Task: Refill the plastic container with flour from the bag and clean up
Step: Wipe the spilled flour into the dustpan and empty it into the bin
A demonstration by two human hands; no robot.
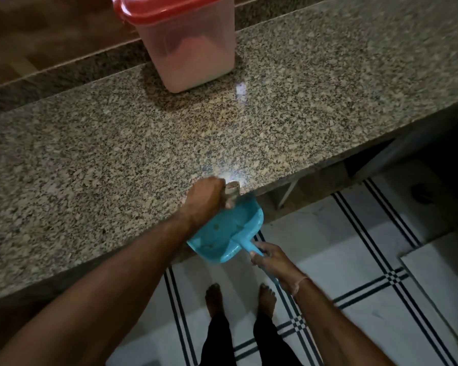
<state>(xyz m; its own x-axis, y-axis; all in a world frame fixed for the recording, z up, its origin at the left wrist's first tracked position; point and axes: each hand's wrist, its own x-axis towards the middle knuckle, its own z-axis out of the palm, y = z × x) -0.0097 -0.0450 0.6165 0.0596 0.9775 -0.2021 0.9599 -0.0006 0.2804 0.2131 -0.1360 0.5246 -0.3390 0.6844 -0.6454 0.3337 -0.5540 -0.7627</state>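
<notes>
A translucent plastic container [188, 51] with a red lid stands at the back of the granite counter [117, 143], flour showing inside it. At the counter's front edge my left hand [205, 198] is closed around a small brownish cloth or brush [232, 192], right above a blue dustpan [222, 233]. My right hand [271, 257] grips the dustpan's handle and holds the pan just below the counter edge. A few specks lie in the pan. No flour bag is in view.
A raised granite ledge [64, 72] runs behind the counter at the left. Below is a white tiled floor [341, 247] with black stripe lines, my bare feet [238, 299] on it. Dark open space lies under the counter at the right.
</notes>
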